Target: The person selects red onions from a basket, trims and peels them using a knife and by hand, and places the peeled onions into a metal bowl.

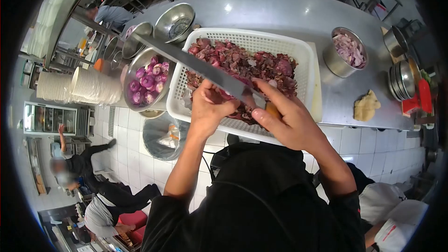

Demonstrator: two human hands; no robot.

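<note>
My right hand (291, 119) grips a large kitchen knife (196, 65) by its yellowish handle, with the broad blade slanting up to the left. Beneath the blade, my left hand (210, 107) has its fingers curled round a red onion (226, 95), mostly hidden by the knife and fingers. Both hands are over the near side of a white perforated plastic basket (305, 58). Inside it lie many red onions and loose dry onion skins (238, 56).
Left of the basket, a metal bowl (128, 91) holds peeled purple onions (148, 81); empty metal bowls (173, 21) stand behind. Rightward are a pot (337, 63) of cut onions and a yellowish cloth (367, 106). A lined bin (158, 142) stands below. Other people are at left and lower right.
</note>
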